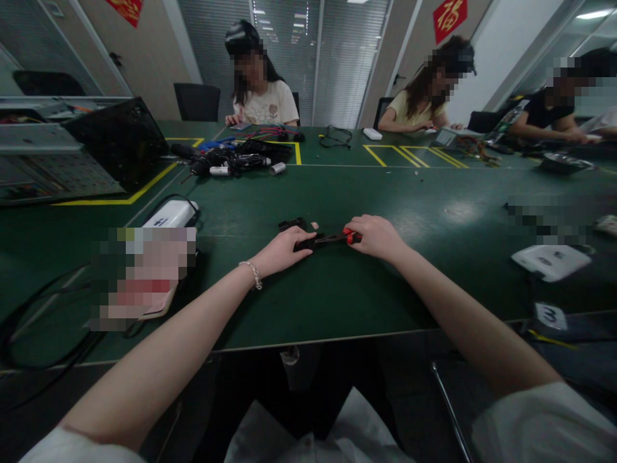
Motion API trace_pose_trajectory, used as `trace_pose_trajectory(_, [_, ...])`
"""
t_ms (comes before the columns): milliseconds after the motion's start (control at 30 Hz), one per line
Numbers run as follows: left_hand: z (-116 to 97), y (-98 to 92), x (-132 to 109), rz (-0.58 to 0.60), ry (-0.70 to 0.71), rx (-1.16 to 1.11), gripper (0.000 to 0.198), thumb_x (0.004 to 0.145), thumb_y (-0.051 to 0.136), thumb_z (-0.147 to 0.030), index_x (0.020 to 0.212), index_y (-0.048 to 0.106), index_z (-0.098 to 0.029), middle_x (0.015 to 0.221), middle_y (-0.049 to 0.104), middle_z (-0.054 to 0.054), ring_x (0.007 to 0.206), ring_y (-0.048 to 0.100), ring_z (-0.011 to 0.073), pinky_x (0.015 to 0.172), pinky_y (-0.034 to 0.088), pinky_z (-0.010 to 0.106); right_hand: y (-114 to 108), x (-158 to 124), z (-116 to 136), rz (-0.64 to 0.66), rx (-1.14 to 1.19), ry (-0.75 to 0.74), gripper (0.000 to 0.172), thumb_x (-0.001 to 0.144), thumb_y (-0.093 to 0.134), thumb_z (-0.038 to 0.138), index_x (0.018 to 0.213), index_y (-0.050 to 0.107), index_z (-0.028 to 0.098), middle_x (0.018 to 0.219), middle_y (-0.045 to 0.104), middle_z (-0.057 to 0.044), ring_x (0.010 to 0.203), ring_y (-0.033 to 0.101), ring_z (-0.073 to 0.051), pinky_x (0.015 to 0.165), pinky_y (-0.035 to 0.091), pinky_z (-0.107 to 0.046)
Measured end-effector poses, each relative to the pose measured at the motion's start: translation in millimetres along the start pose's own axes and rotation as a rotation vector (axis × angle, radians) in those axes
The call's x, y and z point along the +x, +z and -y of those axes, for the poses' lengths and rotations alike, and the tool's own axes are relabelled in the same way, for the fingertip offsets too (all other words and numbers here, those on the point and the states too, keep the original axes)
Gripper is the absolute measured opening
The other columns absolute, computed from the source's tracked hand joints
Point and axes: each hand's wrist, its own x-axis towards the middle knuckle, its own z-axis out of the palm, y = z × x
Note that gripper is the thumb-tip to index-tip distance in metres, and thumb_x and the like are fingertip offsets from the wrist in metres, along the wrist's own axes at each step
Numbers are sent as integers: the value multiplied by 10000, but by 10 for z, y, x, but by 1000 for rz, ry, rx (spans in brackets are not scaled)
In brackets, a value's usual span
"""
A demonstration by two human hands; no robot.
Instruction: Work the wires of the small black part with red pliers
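Note:
My right hand (376, 236) is closed around the red handles of long-nosed pliers (333, 238). Their dark jaws point left and meet a small black part (304, 245), whose exact kind I cannot make out. Thumb and fingers of my left hand (288, 249) pinch that part low over the green table (308, 296). Just behind my left fingers lies another small black piece (292, 224), with a tiny pale fragment (315, 226) beside it.
An opened computer case (58, 154) stands at the far left. Tangled cables (231, 157) lie ahead. White power banks (173, 214) (551, 262) sit at both sides, the left one by a blurred phone-like object (159, 312). Several people sit across the table.

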Motion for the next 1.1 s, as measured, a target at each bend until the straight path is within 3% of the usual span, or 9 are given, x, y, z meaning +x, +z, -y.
trace_pose_trajectory(1100, [8, 1, -3, 5, 3, -9, 455, 833, 529, -248, 1280, 454, -199, 1144, 523, 68, 988, 527, 176, 896, 418, 323, 3, 6, 7, 7, -3, 1, 221, 754, 496, 290, 913, 608, 185, 851, 617, -42, 751, 524, -165, 640, 382, -283])
